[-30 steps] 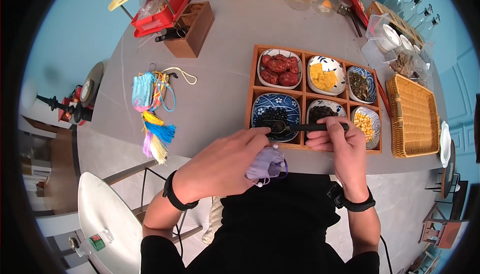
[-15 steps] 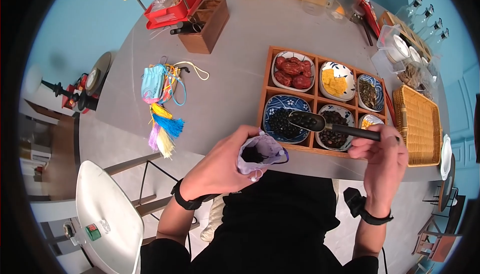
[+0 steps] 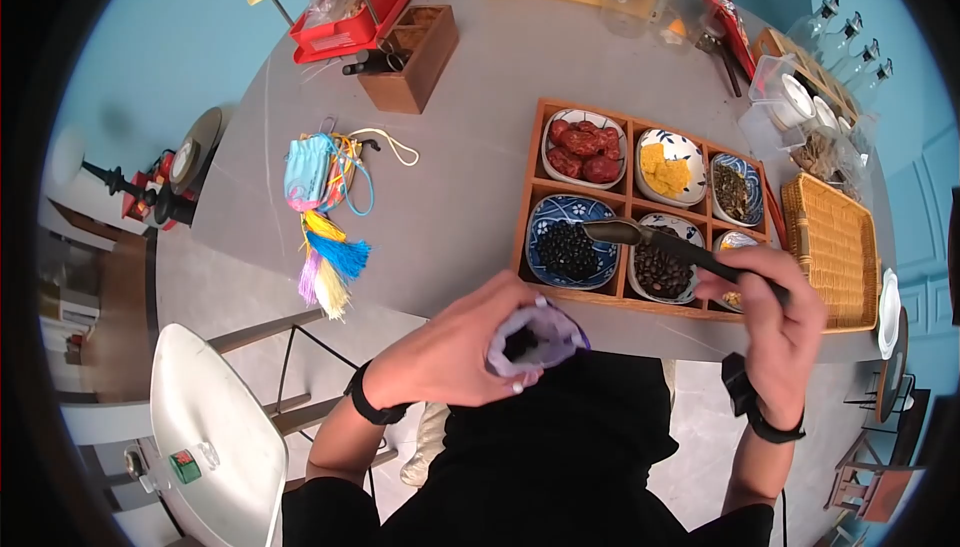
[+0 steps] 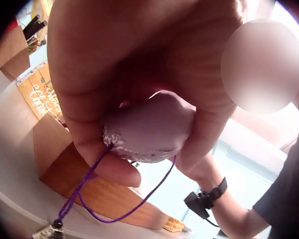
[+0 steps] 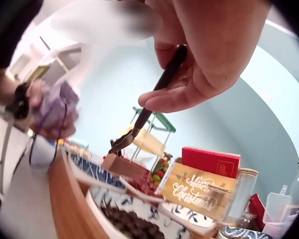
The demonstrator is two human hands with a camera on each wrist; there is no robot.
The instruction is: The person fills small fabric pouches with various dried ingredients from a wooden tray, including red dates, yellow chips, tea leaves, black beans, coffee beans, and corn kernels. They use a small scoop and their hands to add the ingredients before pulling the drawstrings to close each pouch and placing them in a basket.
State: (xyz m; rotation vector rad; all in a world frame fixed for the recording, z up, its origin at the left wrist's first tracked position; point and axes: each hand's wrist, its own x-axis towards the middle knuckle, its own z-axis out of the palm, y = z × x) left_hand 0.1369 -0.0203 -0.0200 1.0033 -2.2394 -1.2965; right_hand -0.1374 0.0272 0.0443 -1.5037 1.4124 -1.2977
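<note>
My left hand [image 3: 455, 342] grips a lavender drawstring pouch [image 3: 563, 339] in front of the tray's near edge. The pouch's mouth gapes toward the head camera, with a dark inside; its purple cord [image 4: 120, 219] hangs down in the left wrist view. In my right hand [image 3: 775, 312] is the black handle of a small metal scoop [image 3: 618, 232]. The scoop's head hangs over the divider between a blue bowl of black beans [image 3: 568, 250] and a patterned bowl of dark brown pieces [image 3: 660, 272]. No beans show on the scoop.
The wooden compartment tray [image 3: 575, 294] also holds bowls of red dried fruit [image 3: 585, 152], yellow pieces [image 3: 664, 170], dried leaves [image 3: 735, 192] and corn kernels [image 3: 733, 299]. A wicker basket [image 3: 830, 247] stands to the right. Tasselled pouches [image 3: 320, 172] lie at left, near a wooden box [image 3: 415, 72].
The scoop rose out of the black beans with beans on it; now none show there. My right hand moved right. The pouch turned its mouth upward and shifted slightly right.
</note>
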